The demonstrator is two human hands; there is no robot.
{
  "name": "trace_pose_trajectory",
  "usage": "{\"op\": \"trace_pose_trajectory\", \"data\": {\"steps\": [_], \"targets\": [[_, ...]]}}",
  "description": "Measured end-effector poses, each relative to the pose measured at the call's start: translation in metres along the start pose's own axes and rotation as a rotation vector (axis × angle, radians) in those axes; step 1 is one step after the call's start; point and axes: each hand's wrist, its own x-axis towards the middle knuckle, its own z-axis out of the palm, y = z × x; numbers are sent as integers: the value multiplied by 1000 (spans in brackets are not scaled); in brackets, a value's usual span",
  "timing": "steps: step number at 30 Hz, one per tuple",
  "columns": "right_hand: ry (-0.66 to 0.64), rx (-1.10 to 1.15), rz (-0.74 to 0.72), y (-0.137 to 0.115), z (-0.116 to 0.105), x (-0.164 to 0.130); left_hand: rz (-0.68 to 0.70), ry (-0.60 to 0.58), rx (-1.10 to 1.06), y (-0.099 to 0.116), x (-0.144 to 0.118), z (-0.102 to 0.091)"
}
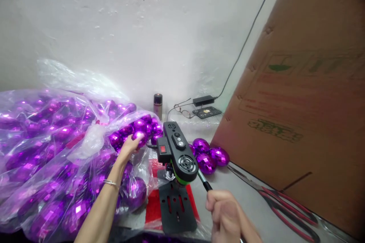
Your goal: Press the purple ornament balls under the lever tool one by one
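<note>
My left hand (132,146) reaches to the mouth of a clear plastic bag (94,140), its fingers closed on a shiny purple faceted ball (139,139). More such balls lie beside and behind it in the bag. My right hand (226,214) is wrapped round a thin rod with a silver-green shaft and a black section (205,183); its far end passes behind a black device. That black device (180,152) has two round grilles and a red switch, and it stands on a slotted black metal plate (177,205) between my hands.
Several loose purple balls (207,162) lie right of the device. Large scissors with red-black handles (288,205) lie by a tall cardboard box (302,102). Near the wall are a dark-capped bottle (157,106), eyeglasses (182,111), a power adapter (203,100) and a phone (207,112).
</note>
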Motion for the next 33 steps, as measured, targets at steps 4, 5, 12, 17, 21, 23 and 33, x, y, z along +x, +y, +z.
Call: {"op": "trace_pose_trajectory", "data": {"steps": [4,5,12,17,21,23,33], "targets": [[-64,22,25,-5,-3,5,89,-73,57,-2,-57,-47],[-86,29,6,-5,-3,8,120,-88,58,-9,-78,-55],[-179,16,-52,-6,-4,22,288,-15,-260,-139,-210,-4],[-196,17,-57,-7,-6,19,404,-1,-74,-194,-205,64],[-203,-1,-23,-10,-9,18,598,48,139,-202,-174,73],[-189,-4,-3,-12,-8,18,685,-1,198,-201,-164,74],[-70,-28,122,-25,4,17,684,-76,206,-180,-156,86]]}}
